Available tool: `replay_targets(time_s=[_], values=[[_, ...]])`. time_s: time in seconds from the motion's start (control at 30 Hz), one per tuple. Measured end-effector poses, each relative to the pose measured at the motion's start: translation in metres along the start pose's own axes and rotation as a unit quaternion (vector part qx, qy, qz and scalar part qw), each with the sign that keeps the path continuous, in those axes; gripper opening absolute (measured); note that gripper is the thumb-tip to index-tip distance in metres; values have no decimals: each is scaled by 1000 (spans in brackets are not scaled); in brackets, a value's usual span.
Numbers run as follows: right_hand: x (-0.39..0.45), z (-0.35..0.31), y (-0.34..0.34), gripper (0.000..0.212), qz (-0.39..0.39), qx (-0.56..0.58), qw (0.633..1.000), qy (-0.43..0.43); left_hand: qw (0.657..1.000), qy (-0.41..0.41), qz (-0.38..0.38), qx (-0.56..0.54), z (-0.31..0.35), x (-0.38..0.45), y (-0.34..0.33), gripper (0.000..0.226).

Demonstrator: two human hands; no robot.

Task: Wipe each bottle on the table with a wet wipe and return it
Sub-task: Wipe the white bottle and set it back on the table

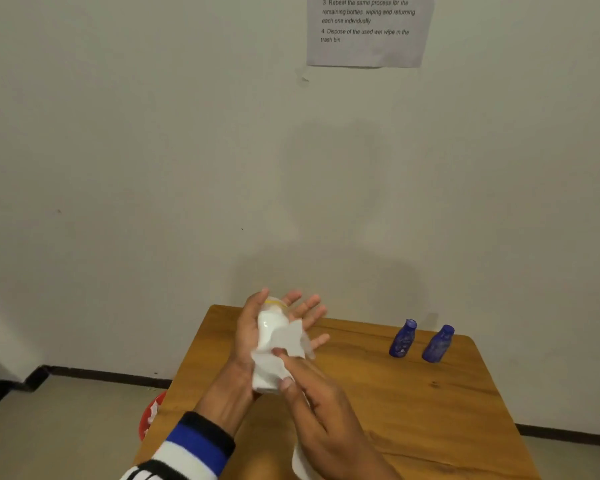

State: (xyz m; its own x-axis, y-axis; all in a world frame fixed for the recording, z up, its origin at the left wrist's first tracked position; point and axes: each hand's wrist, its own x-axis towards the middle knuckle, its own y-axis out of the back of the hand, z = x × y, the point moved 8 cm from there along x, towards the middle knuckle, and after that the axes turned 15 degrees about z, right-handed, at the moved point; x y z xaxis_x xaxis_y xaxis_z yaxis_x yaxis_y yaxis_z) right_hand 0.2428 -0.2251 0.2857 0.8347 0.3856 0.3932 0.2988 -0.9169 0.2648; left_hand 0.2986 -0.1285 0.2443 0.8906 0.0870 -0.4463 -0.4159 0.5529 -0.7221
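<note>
A: Where was the white bottle [270,329]?

B: Off the wooden table [413,403], raised above its near left part. The left hand [253,336] cradled it, thumb up one side and fingers spread loosely behind the yellowish cap end.

A: And the wet wipe [284,344]?

B: It was draped over the bottle's lower half. The right hand [321,407] pinched it against the bottle with thumb and forefinger.

A: The other bottles?

B: Two blue bottles [420,339] stood side by side near the table's far right edge, well apart from the hands.

A: Anything else?

B: A printed instruction sheet [368,29] hung on the wall, and something red [151,415] showed beside the table's left edge; he could not tell what.
</note>
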Motion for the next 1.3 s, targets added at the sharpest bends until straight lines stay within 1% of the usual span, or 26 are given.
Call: replay_targets(time_s=[0.03,0.07,0.1,0.13,0.17,0.2,0.23,0.33,0.5,0.57,0.63,0.67,0.7,0.73,0.8,0.87,0.9,0.97,1.03,1.1,1.13,1.17,1.2,1.3], values=[[7,-8,-3,38,-11,-31,998,48,999,6,0,41,-13,-2,2,31],[16,-14,-5,40,-17,-67,994,88,998,2,-5,59,-23,-7,0,31],[24,-16,-6,44,-15,-93,989,110,998,-12,-35,55,-29,-9,-6,42],[33,-16,-5,47,-9,-104,988,114,995,-16,-96,17,-32,-11,-16,55],[40,-13,-3,50,-5,-101,990,102,994,9,-110,-22,-37,-13,-23,64],[45,-8,-1,50,-3,-91,993,78,997,8,-74,-11,-38,-9,-23,68],[48,-3,0,50,1,-81,995,51,998,18,-56,-3,-39,-5,-20,70],[41,9,0,52,22,-77,997,7,994,16,-110,-3,-35,1,-21,71],[-2,12,-10,45,17,-80,997,-14,995,-19,-54,-83,-20,6,-3,65],[-15,13,-9,40,7,-79,996,-29,995,-43,-20,-93,-13,9,10,64],[-23,15,-5,34,-2,-52,998,-43,994,-62,16,-89,-6,10,25,62],[-25,17,-1,31,-2,-23,998,-64,993,-69,32,-85,-2,11,33,56],[-27,23,3,28,-3,19,994,-110,992,-75,53,-81,3,11,41,47],[-29,30,6,27,-8,80,981,-174,991,-81,73,-82,8,10,49,38],[-33,48,6,27,-19,188,933,-307,987,-101,103,-77,22,2,61,29],[-41,70,5,21,-4,240,878,-415,978,-141,134,-72,39,-9,74,26],[-47,83,5,19,17,252,852,-459,973,-165,152,-63,47,-14,80,23],[-57,103,4,23,49,281,803,-523,960,-209,184,-23,61,-25,91,14],[-63,115,-4,27,41,333,746,-575,949,-239,208,5,71,-34,103,12],[-69,128,-15,35,34,363,682,-634,942,-248,225,29,80,-41,116,15],[-71,136,-19,39,32,364,663,-654,939,-248,233,47,83,-42,122,13],[-72,145,-24,42,34,354,656,-666,935,-248,244,64,87,-43,129,10],[-71,154,-29,43,39,336,658,-673,928,-250,261,87,90,-41,137,11],[-61,179,-46,51,52,264,686,-676,892,-252,314,206,105,-32,161,23]])
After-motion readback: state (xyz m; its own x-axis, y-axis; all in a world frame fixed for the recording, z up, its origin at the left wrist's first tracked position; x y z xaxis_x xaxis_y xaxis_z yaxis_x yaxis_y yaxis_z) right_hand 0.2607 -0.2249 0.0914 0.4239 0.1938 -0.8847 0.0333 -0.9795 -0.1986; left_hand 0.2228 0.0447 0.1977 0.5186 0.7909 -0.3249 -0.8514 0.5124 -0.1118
